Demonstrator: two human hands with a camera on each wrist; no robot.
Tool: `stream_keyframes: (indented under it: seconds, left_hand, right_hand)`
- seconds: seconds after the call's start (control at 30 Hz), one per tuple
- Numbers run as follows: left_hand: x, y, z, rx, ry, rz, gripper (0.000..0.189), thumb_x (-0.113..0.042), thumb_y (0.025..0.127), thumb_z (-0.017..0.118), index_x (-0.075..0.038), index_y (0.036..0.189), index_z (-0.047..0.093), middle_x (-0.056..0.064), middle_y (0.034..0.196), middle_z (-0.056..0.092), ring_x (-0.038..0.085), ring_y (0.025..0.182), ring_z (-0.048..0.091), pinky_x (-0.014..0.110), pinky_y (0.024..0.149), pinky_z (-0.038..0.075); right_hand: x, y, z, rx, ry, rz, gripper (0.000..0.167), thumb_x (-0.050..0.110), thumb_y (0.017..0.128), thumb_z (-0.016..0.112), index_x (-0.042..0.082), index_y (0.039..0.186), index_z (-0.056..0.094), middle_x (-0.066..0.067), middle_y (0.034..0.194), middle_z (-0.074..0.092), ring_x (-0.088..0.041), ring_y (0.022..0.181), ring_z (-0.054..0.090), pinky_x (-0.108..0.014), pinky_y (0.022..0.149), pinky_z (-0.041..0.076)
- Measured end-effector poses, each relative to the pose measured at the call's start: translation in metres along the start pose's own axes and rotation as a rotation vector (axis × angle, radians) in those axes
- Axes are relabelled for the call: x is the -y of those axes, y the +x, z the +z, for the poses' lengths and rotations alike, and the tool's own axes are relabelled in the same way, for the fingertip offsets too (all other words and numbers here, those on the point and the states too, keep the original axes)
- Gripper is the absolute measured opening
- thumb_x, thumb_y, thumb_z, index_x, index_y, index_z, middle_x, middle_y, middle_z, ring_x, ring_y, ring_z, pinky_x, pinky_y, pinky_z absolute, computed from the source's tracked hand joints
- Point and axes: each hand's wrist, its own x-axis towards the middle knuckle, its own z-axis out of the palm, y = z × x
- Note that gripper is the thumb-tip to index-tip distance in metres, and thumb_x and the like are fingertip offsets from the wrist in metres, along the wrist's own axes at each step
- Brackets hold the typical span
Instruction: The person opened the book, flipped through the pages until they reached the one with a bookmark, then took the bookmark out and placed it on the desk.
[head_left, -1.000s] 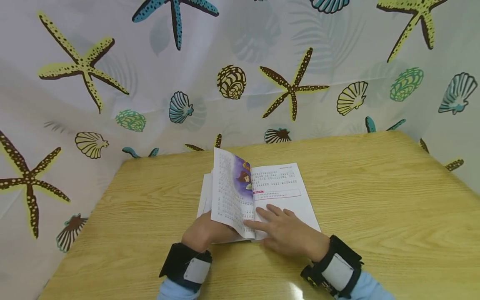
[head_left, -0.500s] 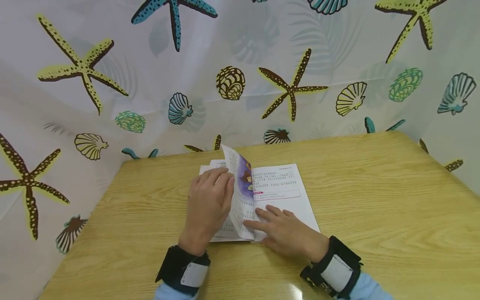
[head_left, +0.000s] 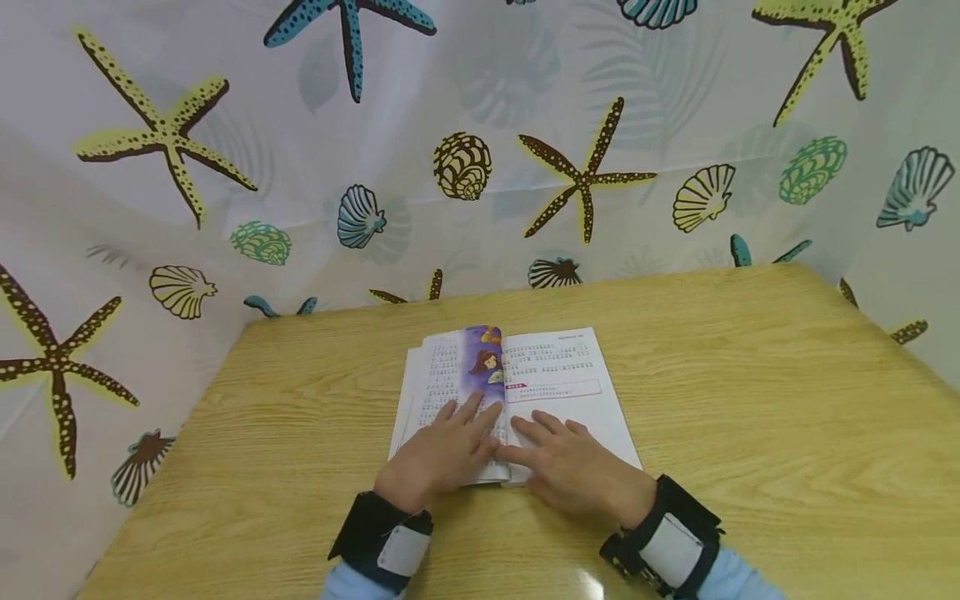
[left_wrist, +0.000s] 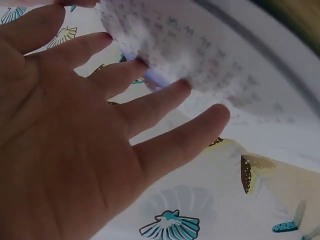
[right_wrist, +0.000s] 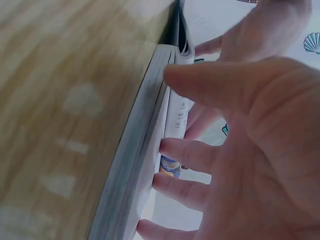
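An open book (head_left: 558,358) lies on the wooden table, its left page (head_left: 442,367) showing rows of small print beside a purple picture of a figure with brown hair. My left hand (head_left: 446,450) rests on the lower part of that page with fingers spread; in the left wrist view the fingertips (left_wrist: 217,115) touch the printed paper. My right hand (head_left: 581,467) rests on the lower right page close to the spine, fingers extended. The right wrist view shows its fingertips (right_wrist: 167,147) against the page and the thick stack of page edges (right_wrist: 132,145).
The wooden table (head_left: 750,400) extends on both sides of the book. Behind it hangs a white cloth (head_left: 420,108) printed with starfish and shells. Each wrist wears a black strap (head_left: 386,542) over a light blue sleeve (head_left: 356,583).
The raised left page has come down flat on the left side. My left hand went from under it, up to its left edge, then onto it. The right hand stays nearly still.
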Motion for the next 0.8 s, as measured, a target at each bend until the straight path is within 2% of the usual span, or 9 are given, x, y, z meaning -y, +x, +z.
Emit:
stream_keyframes:
  seconds: [0.07,0.17,0.3,0.4,0.5,0.63,0.8]
  left_hand:
    - [-0.001,-0.001,0.001,0.051,-0.035,-0.039,0.049,-0.024,0.109,0.043,-0.011,0.157,0.04,0.017,0.164,0.028,0.044,0.146,0.029,0.057,0.115,0.031]
    - [-0.002,-0.002,-0.001,0.045,-0.04,-0.05,0.048,-0.019,0.109,0.044,-0.011,0.156,0.041,0.017,0.163,0.03,0.045,0.144,0.033,0.056,0.114,0.034]
    - [-0.003,-0.002,-0.001,0.059,-0.046,-0.067,0.05,-0.017,0.108,0.047,-0.01,0.156,0.04,0.017,0.163,0.029,0.045,0.144,0.034,0.054,0.115,0.032]
    - [-0.003,-0.001,-0.001,0.068,-0.056,-0.088,0.052,-0.017,0.106,0.05,-0.011,0.157,0.039,0.017,0.163,0.029,0.044,0.145,0.033,0.053,0.117,0.029]
    - [-0.004,-0.001,0.0,0.077,-0.072,-0.105,0.054,-0.018,0.105,0.053,-0.011,0.157,0.039,0.017,0.164,0.028,0.045,0.145,0.032,0.054,0.117,0.028]
    - [-0.004,-0.002,0.0,0.088,-0.097,-0.116,0.056,-0.019,0.105,0.054,-0.011,0.158,0.038,0.016,0.164,0.026,0.045,0.146,0.03,0.055,0.117,0.028]
    - [-0.003,-0.001,0.002,0.096,-0.122,-0.106,0.057,-0.021,0.104,0.054,-0.012,0.158,0.037,0.016,0.165,0.025,0.043,0.148,0.027,0.055,0.118,0.025]
  right_hand:
    - [0.0,0.0,0.0,0.0,0.002,0.003,0.052,0.018,0.097,0.068,0.023,0.147,0.056,-0.02,0.151,0.047,-0.046,0.136,0.044,-0.068,0.1,0.043]
    - [0.0,0.0,0.0,-0.011,0.013,0.002,0.054,0.018,0.098,0.067,0.023,0.149,0.054,-0.02,0.151,0.047,-0.046,0.136,0.044,-0.068,0.1,0.043]
    - [0.0,0.0,0.0,-0.014,0.044,0.028,0.056,0.018,0.098,0.067,0.009,0.151,0.049,-0.019,0.151,0.047,-0.044,0.138,0.043,-0.063,0.104,0.041]
    - [0.0,0.0,-0.001,-0.003,0.046,0.072,0.055,0.018,0.099,0.067,0.001,0.148,0.049,-0.02,0.152,0.047,-0.041,0.14,0.041,-0.06,0.107,0.04]
    - [-0.003,0.0,-0.002,0.015,0.03,0.127,0.051,0.018,0.099,0.066,0.002,0.145,0.054,-0.023,0.152,0.045,-0.043,0.141,0.04,-0.063,0.105,0.041]
    - [-0.019,-0.003,-0.007,0.026,0.006,0.2,0.049,0.02,0.099,0.066,0.003,0.144,0.056,-0.027,0.151,0.044,-0.049,0.138,0.041,-0.067,0.102,0.041]
    - [-0.049,-0.014,-0.014,0.035,0.049,0.34,0.05,0.019,0.099,0.065,0.0,0.144,0.054,-0.032,0.151,0.04,-0.053,0.137,0.039,-0.068,0.102,0.04]
